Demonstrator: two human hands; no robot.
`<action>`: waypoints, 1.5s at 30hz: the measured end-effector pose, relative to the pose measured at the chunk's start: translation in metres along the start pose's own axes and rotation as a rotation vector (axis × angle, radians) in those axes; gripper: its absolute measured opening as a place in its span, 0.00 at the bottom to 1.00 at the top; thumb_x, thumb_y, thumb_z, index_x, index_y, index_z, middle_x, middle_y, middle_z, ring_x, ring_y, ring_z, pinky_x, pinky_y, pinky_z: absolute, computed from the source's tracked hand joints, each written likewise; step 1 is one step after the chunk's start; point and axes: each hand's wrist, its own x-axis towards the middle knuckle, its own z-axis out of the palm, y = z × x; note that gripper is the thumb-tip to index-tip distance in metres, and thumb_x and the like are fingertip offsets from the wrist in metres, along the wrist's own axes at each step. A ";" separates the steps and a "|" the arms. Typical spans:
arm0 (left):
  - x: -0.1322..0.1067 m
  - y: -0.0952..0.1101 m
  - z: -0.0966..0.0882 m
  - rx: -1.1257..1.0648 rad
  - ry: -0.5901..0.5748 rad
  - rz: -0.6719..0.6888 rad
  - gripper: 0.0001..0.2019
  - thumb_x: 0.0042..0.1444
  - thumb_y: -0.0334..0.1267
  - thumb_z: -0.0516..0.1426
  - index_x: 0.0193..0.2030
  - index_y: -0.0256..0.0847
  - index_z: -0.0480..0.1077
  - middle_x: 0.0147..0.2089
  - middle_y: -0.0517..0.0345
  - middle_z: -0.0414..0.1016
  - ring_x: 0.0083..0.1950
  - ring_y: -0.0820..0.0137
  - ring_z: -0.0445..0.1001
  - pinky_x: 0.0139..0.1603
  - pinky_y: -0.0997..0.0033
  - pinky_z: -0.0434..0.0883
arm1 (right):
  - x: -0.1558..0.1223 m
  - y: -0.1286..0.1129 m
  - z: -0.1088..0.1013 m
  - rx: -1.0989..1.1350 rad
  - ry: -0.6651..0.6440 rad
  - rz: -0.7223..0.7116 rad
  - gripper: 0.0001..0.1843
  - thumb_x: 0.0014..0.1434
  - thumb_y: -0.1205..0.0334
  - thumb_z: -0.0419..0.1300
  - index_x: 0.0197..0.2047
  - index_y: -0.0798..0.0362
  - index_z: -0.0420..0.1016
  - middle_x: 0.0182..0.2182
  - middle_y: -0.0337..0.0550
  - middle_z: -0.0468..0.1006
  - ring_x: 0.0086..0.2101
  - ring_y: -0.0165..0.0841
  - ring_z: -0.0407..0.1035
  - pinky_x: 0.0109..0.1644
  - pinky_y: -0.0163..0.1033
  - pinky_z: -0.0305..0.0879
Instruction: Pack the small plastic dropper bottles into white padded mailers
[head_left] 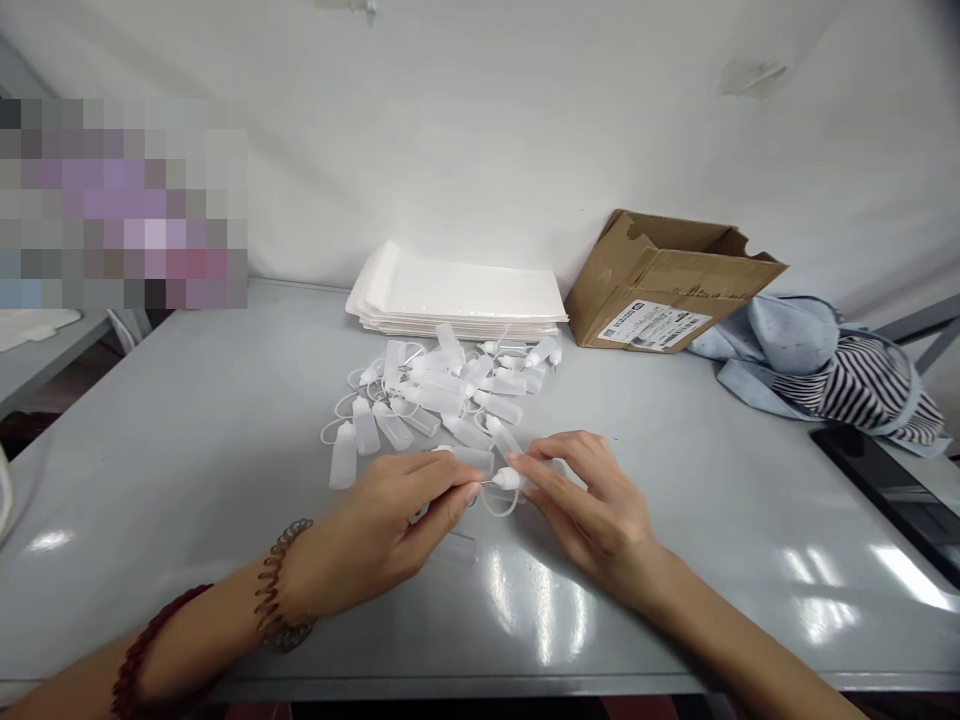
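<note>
My right hand (592,500) pinches a small clear plastic dropper bottle (507,479), lying on its side with its white neck and thin needle tip pointing left. A white tether loop (501,512) hangs from its neck. At the needle's end, my left hand (405,510) has thumb and forefinger pressed together; whatever is between them is hidden. Just beyond both hands lies a loose pile of similar bottles (429,395), many with white tether loops. One bottle (472,459) lies right behind my left fingertips.
A stack of white padded envelopes (465,290) lies against the wall behind the pile. To its right stands an open cardboard box (660,285), tilted. Blue and striped cloth (832,365) and a black phone (892,495) lie at the right on the grey table (187,430).
</note>
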 end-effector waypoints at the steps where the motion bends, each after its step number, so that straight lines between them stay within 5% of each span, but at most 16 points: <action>1: 0.000 0.000 0.000 0.006 0.003 0.008 0.09 0.64 0.31 0.47 0.40 0.38 0.68 0.27 0.63 0.64 0.27 0.75 0.63 0.30 0.75 0.60 | 0.000 0.000 0.000 0.002 -0.001 -0.001 0.18 0.57 0.77 0.55 0.50 0.54 0.69 0.37 0.50 0.71 0.36 0.36 0.66 0.37 0.43 0.63; 11: -0.002 -0.005 0.004 0.101 0.026 0.068 0.09 0.63 0.30 0.47 0.43 0.38 0.68 0.31 0.60 0.70 0.30 0.73 0.67 0.31 0.74 0.62 | -0.003 -0.002 0.001 0.061 -0.011 0.080 0.20 0.59 0.75 0.54 0.53 0.50 0.69 0.38 0.48 0.73 0.37 0.34 0.68 0.36 0.40 0.69; 16: 0.001 -0.003 -0.004 0.013 0.021 -0.043 0.10 0.62 0.34 0.50 0.49 0.41 0.67 0.30 0.62 0.71 0.29 0.74 0.67 0.31 0.76 0.65 | -0.002 -0.003 -0.001 0.070 0.004 0.102 0.19 0.60 0.74 0.54 0.53 0.50 0.69 0.38 0.47 0.74 0.36 0.34 0.70 0.36 0.40 0.71; 23: 0.004 0.000 -0.003 -0.070 0.016 -0.075 0.09 0.62 0.32 0.49 0.38 0.39 0.71 0.26 0.64 0.69 0.26 0.76 0.65 0.29 0.78 0.62 | -0.004 -0.004 0.002 0.088 -0.011 0.060 0.19 0.60 0.74 0.54 0.54 0.54 0.67 0.38 0.49 0.74 0.36 0.34 0.70 0.35 0.40 0.70; 45: 0.004 -0.005 0.004 -0.096 0.013 -0.066 0.08 0.59 0.30 0.52 0.35 0.37 0.72 0.24 0.64 0.69 0.25 0.77 0.65 0.27 0.78 0.61 | -0.010 -0.003 0.010 0.161 -0.082 0.024 0.18 0.60 0.76 0.52 0.53 0.59 0.63 0.38 0.52 0.74 0.36 0.35 0.67 0.36 0.41 0.68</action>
